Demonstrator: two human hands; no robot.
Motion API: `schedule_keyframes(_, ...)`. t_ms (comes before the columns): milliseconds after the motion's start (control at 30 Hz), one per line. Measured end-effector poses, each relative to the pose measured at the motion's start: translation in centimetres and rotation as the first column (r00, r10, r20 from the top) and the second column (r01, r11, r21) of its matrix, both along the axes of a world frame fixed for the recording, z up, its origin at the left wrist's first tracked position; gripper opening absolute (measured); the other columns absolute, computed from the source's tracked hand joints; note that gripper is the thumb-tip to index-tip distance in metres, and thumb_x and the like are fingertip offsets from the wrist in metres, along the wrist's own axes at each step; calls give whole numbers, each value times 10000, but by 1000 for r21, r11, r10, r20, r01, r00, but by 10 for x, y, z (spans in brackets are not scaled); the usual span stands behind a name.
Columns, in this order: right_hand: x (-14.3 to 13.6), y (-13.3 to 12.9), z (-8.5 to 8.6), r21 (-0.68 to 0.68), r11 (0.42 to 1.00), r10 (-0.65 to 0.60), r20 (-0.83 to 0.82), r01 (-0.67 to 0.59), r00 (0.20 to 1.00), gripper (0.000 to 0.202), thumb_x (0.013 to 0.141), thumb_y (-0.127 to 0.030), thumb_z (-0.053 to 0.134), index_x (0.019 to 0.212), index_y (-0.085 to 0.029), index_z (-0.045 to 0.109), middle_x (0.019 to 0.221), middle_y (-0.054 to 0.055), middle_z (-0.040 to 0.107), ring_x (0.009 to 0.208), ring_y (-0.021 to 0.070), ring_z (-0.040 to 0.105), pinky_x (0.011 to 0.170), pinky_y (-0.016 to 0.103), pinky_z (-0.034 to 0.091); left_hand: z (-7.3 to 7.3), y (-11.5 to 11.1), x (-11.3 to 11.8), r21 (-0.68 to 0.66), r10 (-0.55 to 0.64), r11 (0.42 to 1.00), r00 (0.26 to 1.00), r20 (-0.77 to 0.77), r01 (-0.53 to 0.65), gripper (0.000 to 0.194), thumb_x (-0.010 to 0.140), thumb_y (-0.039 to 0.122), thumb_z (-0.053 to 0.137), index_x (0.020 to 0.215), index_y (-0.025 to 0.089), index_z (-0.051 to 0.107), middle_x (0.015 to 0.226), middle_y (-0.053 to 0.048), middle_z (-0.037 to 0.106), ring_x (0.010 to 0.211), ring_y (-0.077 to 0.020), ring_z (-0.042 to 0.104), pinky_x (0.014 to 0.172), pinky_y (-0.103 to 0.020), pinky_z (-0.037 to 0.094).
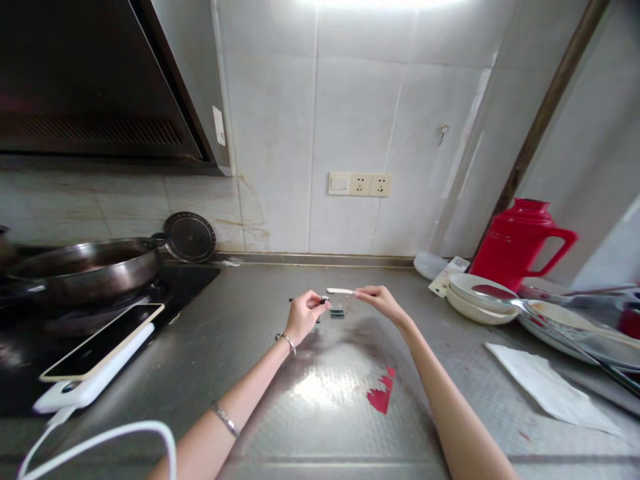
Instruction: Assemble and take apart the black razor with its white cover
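Observation:
In the head view my left hand (303,316) is closed in a pinch around a small dark object (324,301), too small to identify. To its right, my right hand (379,300) has its fingers closed on the right end of a slim white stick (341,291), which points left toward the left fingertips. A small clear box with a dark green base (337,312) is just below the white stick, between the hands. Whether either hand touches this box cannot be made out. Two bracelets circle my left wrist and forearm.
A steel pan (90,267) sits on the black stove, with a phone (103,341) and white cable at left. A red flask (523,243), stacked bowls (483,308) and a white paper (550,387) are at right. Red scrap (383,395) lies on the counter (280,427).

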State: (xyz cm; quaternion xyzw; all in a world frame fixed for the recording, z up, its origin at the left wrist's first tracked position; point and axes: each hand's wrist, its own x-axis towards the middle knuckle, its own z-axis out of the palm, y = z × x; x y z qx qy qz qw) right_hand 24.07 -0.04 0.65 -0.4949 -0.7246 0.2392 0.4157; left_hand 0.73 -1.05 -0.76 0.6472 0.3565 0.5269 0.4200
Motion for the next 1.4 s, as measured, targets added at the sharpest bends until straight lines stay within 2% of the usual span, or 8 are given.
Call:
schedule_keyframes(133,-1,-1,4,18,997,74,23,-74,997,407,739,-526,567,796,-158,730,759,41,677,733,183,567,654,259,395,-1,1,0,0,7,1000,1000,0,-7,236,643,320,702,653,160,529,610,-11,646,529,-111,560,491,-199,381)
schedule_keyframes(300,0,-2,3,7,1000,-15,33,15,999,427,717,-545,578,790,-154,736,770,55,688,730,195,576,640,265,401,-2,0,0,-2,-9,1000,1000,-20,8,229,664,324,684,656,161,524,600,-5,639,504,-98,535,476,-193,367)
schedule_keyframes(500,-1,-8,15,66,995,67,100,-74,993,418,744,-543,556,809,-170,733,730,46,664,721,182,550,666,270,390,-1,0,0,16,-2,1000,1000,-26,3,227,663,325,682,660,164,521,595,-1,637,492,-96,526,466,-195,362)
schedule_keyframes(667,-2,-10,17,87,996,-9,110,0,994,437,744,-564,546,805,-174,732,710,51,663,695,183,538,647,274,383,-2,0,0,9,-3,1000,1000,-30,3,237,651,333,691,652,162,526,602,-8,644,487,-100,532,456,-196,359)
schedule_keyframes(800,-2,-10,18,122,991,47,124,-62,991,413,760,-546,543,801,-182,733,742,48,669,721,183,539,690,278,381,-2,0,0,24,5,1000,1000,-26,-5,226,652,319,689,656,163,525,612,-7,642,507,-102,543,470,-196,368)
schedule_keyframes(1100,-4,-10,20,127,989,55,166,-76,985,430,755,-565,538,810,-187,735,712,39,663,703,180,540,694,281,379,-4,1,0,38,7,999,999,-42,-5,241,653,335,689,654,164,519,608,-5,634,515,-107,549,478,-197,373)
schedule_keyframes(1267,-3,-12,21,137,990,-37,168,14,985,447,755,-575,530,801,-182,738,686,46,666,658,181,537,666,288,371,-4,3,-1,32,38,999,998,-56,-36,245,638,340,702,650,163,534,641,-25,660,577,-133,596,515,-206,406)
schedule_keyframes(1400,-4,-15,24,143,989,17,191,-45,982,428,762,-571,528,825,-201,733,746,47,678,734,196,546,727,300,371,-5,3,-1,45,33,999,998,-47,-30,235,630,324,706,641,166,533,616,-9,650,568,-130,594,512,-205,406)
